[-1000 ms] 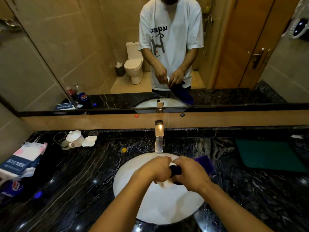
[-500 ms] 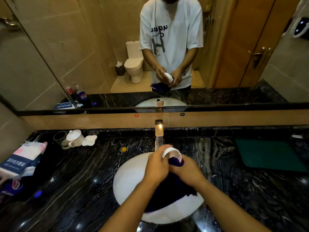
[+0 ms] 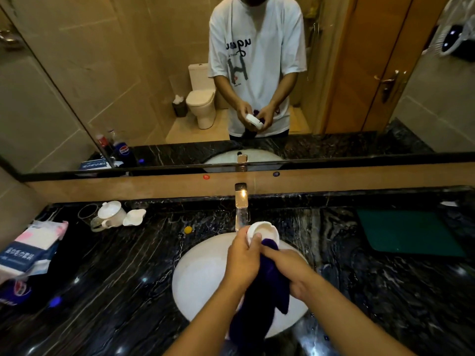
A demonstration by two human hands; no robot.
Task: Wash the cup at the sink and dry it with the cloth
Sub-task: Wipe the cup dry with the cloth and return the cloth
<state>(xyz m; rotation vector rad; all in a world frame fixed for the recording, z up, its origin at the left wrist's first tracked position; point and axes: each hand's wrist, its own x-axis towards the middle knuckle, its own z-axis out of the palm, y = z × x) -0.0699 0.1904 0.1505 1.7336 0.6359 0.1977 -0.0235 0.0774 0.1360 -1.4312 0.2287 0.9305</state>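
Two hands: both meet over the sink, seen from the head view, the only view given.
Left hand [image 3: 243,260]: wrapped around the side of the cup, thumb on its rim; the fingers on the far side are hidden.
Right hand [image 3: 288,265]: clenched on the cloth, pressing a bunched end against the cup; its fingertips are buried in the fabric.
Cup [image 3: 262,231]: white, tilted so its open mouth faces up toward the camera, held just in front of the tap, above the far edge of the basin; its lower body is covered by the left hand.
Cloth [image 3: 264,291]: dark purple, one end tucked at the cup's rim, the rest hanging down between the wrists over the basin; its lowest part merges with shadow and is hard to trace.
Sink [image 3: 203,273]: white round basin set in the tabletop; the near rim is hidden by the forearms and cloth.
Tap [image 3: 241,206]: chrome, upright behind the cup; its spout end is blocked by the cup.
Tabletop [image 3: 123,265]: black veined stone, glossy with glare spots.
Left side: white lidded teapot [image 3: 111,214] and small white dish [image 3: 134,217] near the back; tissue pack [image 3: 28,249] cut off by the frame edge.
Right side: green mat [image 3: 408,231].
Mirror [image 3: 128,73]: reflects the person's torso and both hands with the cup; details there are small.
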